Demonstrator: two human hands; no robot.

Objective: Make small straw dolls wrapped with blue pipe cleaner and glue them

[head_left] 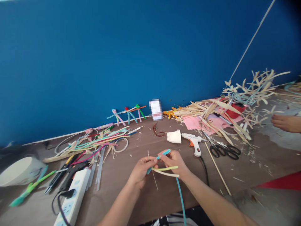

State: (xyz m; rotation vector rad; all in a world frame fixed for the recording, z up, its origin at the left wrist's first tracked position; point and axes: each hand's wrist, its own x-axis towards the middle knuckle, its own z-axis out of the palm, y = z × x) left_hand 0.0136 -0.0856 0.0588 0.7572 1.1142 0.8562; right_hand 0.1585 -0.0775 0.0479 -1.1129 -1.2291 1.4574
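Both of my hands are together in the middle, over the brown tabletop. My left hand [142, 171] pinches one end of a short, ridged blue braided strip [167, 152]. My right hand [175, 161], fingers also closed, grips the strip nearer its upper end. From between the hands, a yellow strip [170, 168] and a cream strip [168, 173] stick out to the right. A long blue strip [181, 199] hangs below my right hand towards my lap. A thin wire [155, 180] crosses at my left fingers. My fingers hide how these parts join.
A white glue gun [192, 139], black scissors [224, 150] and a white cup [174, 137] lie beyond my right hand. Left are a power strip [72, 194], a white bowl [17, 171] and coloured strips. Small figures [128, 114] lean on the blue wall. Another person's hand [285, 123] is far right.
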